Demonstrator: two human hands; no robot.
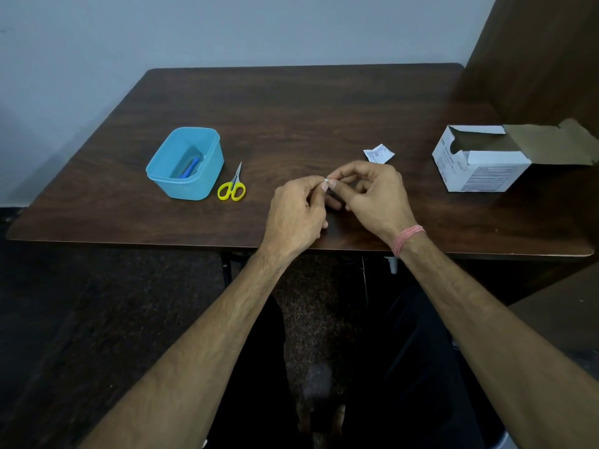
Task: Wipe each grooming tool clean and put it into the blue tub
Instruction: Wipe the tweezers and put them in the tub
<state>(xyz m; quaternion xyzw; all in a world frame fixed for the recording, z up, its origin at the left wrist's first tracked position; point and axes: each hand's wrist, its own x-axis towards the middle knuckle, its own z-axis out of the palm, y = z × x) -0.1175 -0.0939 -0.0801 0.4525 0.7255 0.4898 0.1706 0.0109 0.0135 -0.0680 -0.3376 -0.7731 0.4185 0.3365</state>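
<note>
My left hand (pixel 296 212) and right hand (pixel 369 192) meet above the near middle of the dark wood-grain bench (pixel 291 102). Each grip is pressed together, thumb against forefinger, and both pinch one tiny white scrap (pixel 326 180) between their tips. So little of it shows that I cannot tell what it is; my fingers hide the rest. A band of pink thread (pixel 407 238) circles my right wrist.

To my left stands the light blue plastic tub (pixel 207 176), open on top, with a blue-handled tool (pixel 191 168) lying inside, only partly visible and too dim to identify. Just beside the tub's right wall lie small scissors with yellow loop handles (pixel 232 187), blades shut and pointing away from me.

Beyond my right hand lies a torn white paper sachet (pixel 378 153) with print too small to read. Farther right, an open white cardboard box (pixel 483 163) carries blurred, unreadable text.
</note>
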